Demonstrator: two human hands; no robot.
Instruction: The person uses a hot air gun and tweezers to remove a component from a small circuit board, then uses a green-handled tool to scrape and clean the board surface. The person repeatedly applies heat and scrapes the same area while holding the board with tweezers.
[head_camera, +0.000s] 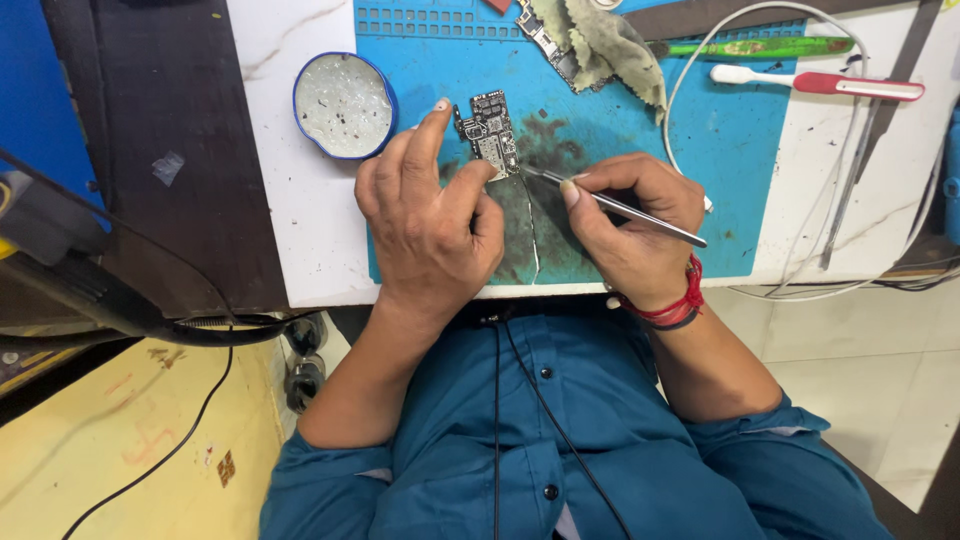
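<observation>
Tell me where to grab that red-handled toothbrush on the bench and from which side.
Grip the red-handled toothbrush on its thick red handle, coming from above. It lies flat, apart from both hands, with its white bristle head pointing toward the blue mat; the handle is the broadest, clearest part.

A round, shallow tin with a blue rim sits on the white worktop at the far left, just beside the blue mat; its inside looks silvery and speckled (it stands open, without a lid). No labels, signs or screens can be made out anywhere else.
</observation>
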